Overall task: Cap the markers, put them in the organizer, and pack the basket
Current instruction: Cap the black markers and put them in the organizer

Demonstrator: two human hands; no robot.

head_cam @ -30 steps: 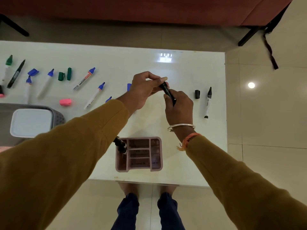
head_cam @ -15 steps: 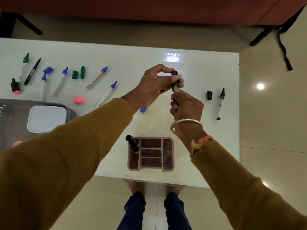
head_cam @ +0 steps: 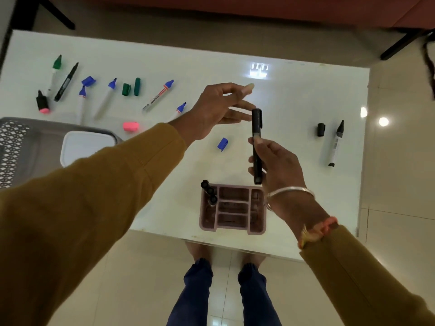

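**A:** Item one, marker (head_cam: pixel 256 128): location?

**B:** Black, cap on, held upright above the table (head_cam: pixel 294 90), at twelve o'clock of the organizer's (head_cam: pixel 235 230) right edge. The right hand (head_cam: pixel 277 165) gripped the lower barrel, its fingers (head_cam: pixel 252 158) curled round it and the thumb on the front.

**A:** Left hand (head_cam: pixel 219 111)?

**B:** At ten o'clock of the marker. Its fingers (head_cam: pixel 237 107) were straight and apart, holding nothing, tips just beside the cap.

**A:** Handling?

**B:** Judged light, stiff, smooth plastic, a little slippery. Best held mid-barrel, as it was, with the cap end left free. Whether the cap was fully seated could not be told; a press on top would settle it.

**A:** Destination?

**B:** The organizer, at the table's six o'clock. The stored markers (head_cam: pixel 209 191) stood in its nine o'clock compartment.

**A:** Outstanding stock?

**B:** A loose marker (head_cam: pixel 336 144), uncapped, with a black cap (head_cam: pixel 320 129) beside it, at three o'clock. A blue cap (head_cam: pixel 223 144) near the table's centre. Scattered markers (head_cam: pixel 156 97) and caps at ten o'clock. The basket (head_cam: pixel 14 147) at nine o'clock.
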